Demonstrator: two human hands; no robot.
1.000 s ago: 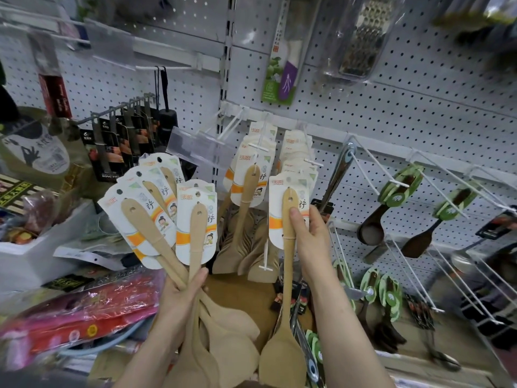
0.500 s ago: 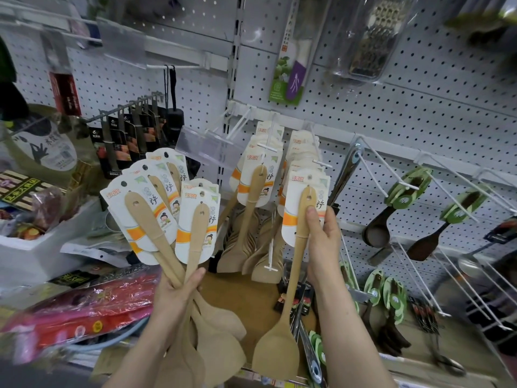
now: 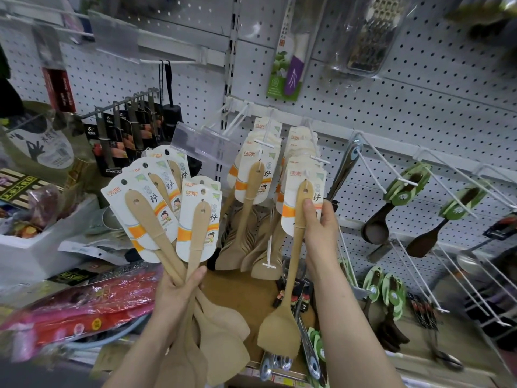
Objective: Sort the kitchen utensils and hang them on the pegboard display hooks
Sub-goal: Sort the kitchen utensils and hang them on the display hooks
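The background is a white pegboard (image 3: 419, 88) filling the upper and right frame, fitted with white wire hooks. Green-carded spoons (image 3: 405, 186) hang at the right.

**Change.** Over the last second the right hand (image 3: 321, 233) has brought one carded wooden spatula (image 3: 292, 264) closer to the hung stack (image 3: 300, 144) at centre frame. Its card now overlaps the front of that stack, just below the hook (image 3: 317, 158). The blade, which earlier hung straight down, now points to the lower left.

**Hand state.**
- Right hand: fingers curled behind the card, thumb pressed on the handle near its hole. It pinches the spatula.
- Left hand (image 3: 179, 289): closed round the handles of a fanned bundle of carded spatulas (image 3: 156, 208), at left of centre. The bundle has stayed as it was.

**Meaning for the task.** The held spatula is matched to its own kind and is at the hanging step. Whether the card hole is already on the hook cannot be told. The bundle is not yet hung.
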